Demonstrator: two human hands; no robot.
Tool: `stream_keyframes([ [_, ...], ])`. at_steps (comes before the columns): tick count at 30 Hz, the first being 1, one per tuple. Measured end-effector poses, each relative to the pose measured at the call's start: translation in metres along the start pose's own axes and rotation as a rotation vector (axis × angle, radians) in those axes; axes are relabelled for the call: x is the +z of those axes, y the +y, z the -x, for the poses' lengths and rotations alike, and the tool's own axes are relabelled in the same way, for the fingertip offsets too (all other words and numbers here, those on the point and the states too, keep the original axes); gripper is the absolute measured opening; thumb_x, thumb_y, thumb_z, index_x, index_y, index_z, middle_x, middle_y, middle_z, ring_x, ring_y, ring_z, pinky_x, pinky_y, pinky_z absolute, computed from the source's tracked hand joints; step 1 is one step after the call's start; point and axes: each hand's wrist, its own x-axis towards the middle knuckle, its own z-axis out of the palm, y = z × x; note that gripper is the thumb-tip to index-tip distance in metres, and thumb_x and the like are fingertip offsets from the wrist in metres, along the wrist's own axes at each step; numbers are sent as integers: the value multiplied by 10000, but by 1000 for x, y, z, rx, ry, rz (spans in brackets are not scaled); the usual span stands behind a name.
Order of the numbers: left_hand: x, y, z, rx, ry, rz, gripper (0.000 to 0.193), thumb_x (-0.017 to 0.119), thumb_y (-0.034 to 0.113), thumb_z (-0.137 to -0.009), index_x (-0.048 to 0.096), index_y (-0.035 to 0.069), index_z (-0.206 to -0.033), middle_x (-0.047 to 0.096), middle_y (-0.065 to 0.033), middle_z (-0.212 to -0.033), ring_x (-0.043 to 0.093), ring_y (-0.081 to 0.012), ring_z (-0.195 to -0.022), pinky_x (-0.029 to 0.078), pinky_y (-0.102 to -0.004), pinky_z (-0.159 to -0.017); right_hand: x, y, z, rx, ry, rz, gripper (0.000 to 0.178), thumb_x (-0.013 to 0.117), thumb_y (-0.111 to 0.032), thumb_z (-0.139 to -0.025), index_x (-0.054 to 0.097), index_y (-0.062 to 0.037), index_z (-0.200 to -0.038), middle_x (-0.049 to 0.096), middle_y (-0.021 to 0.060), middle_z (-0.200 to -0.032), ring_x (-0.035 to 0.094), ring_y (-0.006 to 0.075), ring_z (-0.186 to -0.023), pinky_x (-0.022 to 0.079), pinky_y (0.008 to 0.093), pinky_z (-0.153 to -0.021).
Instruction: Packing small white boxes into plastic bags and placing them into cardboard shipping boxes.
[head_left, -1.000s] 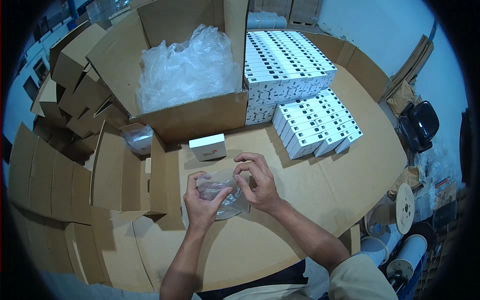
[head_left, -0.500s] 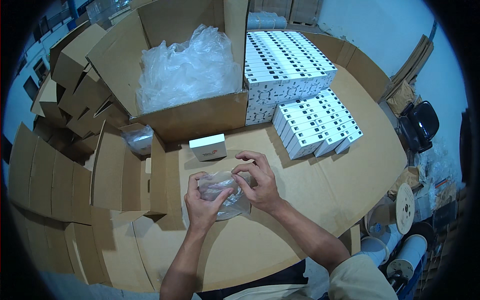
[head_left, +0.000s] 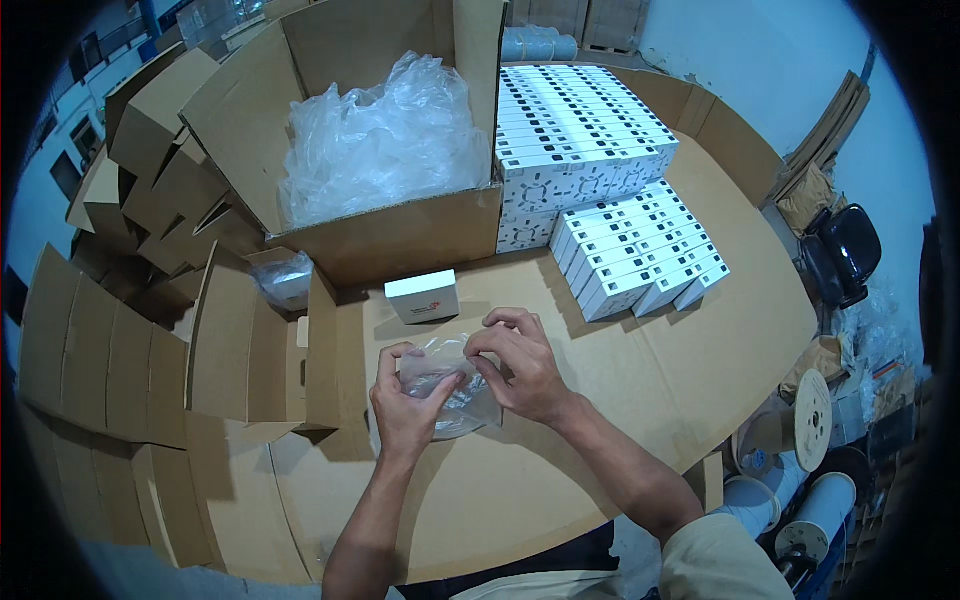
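A clear plastic bag [head_left: 464, 408] is between my two hands, just above the cardboard-covered table. My left hand [head_left: 408, 405] grips its left side, thumb over the front. At the bag's upper right edge, my right hand [head_left: 522, 368] pinches the film between thumb and fingers. Just beyond the bag stands a small white box [head_left: 422, 297] with a little orange mark on its front, and neither hand touches it. To the left, an open carton [head_left: 222, 345] holds a plastic-wrapped white item [head_left: 288, 282] at its far end.
A large open carton [head_left: 390, 232] full of clear plastic bags [head_left: 385, 140] stands behind. Stacked white boxes [head_left: 590, 130] fill the back right, with shorter rows [head_left: 640, 250] in front. Empty cartons [head_left: 165, 190] pile up at left. Reels [head_left: 812, 420] lie past the table's right edge.
My right hand's fingers have closed in on the bag's upper edge. The left hand keeps its grip. The whole view has shifted slightly.
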Motion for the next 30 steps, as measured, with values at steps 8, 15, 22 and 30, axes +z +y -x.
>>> stream_keyframes([
  [8,-4,0,0,-17,-14,45,622,950,176,-722,554,36,-1180,727,-138,-971,725,-196,-916,593,-339,-794,-11,-11,-32,-49,-349,106,187,763,-161,-870,704,-105,-1038,703,24,-882,637,206,-940,431,416,-940],
  [15,-14,17,-4,5,-133,-198,645,957,263,-705,601,2,-1175,752,-164,-1020,741,-261,-984,593,-396,-853,-17,-21,-58,137,-584,68,110,693,-178,-941,680,-93,-1010,721,58,-889,669,242,-886,429,405,-980],
  [22,-17,15,-4,-110,-231,-164,631,948,270,-706,674,-34,-1186,757,-199,-1068,745,-294,-1006,586,-409,-878,-13,-25,-65,162,-664,26,136,665,-203,-974,706,-83,-1025,734,92,-927,668,275,-902,438,412,-1016],
  [30,-21,3,-8,-152,-338,-138,526,938,234,-727,702,-43,-1106,762,-175,-1047,744,-264,-984,584,-387,-860,-5,-19,-61,124,-555,-83,161,702,-240,-962,736,-91,-1011,722,105,-851,657,283,-862,433,436,-1043],
])
